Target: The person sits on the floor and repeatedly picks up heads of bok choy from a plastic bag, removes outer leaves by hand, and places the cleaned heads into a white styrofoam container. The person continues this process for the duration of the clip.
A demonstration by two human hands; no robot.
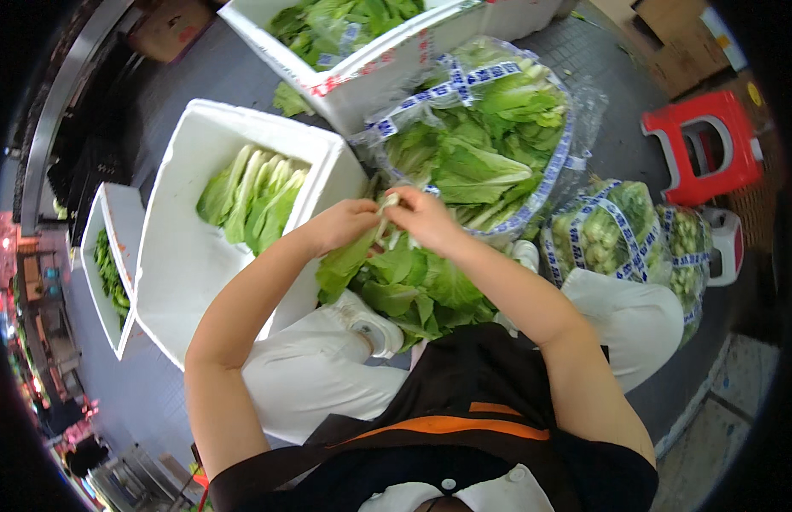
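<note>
My left hand point(344, 225) grips a green lettuce leaf point(344, 264) that hangs below its fingers. With thumb and fingertips, my right hand point(428, 217) pinches the pale stem end point(389, 203), close beside the left. A pile of loose lettuce leaves point(421, 281) lies beneath my hands, between my shoes. On the left, a white foam box point(162, 256) holds a row of lettuce point(255, 198), pale stem ends towards its far side. An opened clear plastic bag point(556, 169) with blue-and-white tape, full of lettuce point(479, 163), stands just beyond my right hand.
Another foam box point(370, 73) with bagged greens stands at the back. A small foam box point(117, 211) with green vegetables sits far left. To the right are taped vegetable bags point(604, 233), a red plastic stool point(722, 150) and cardboard boxes point(680, 54). One loose leaf point(292, 99) lies on the floor.
</note>
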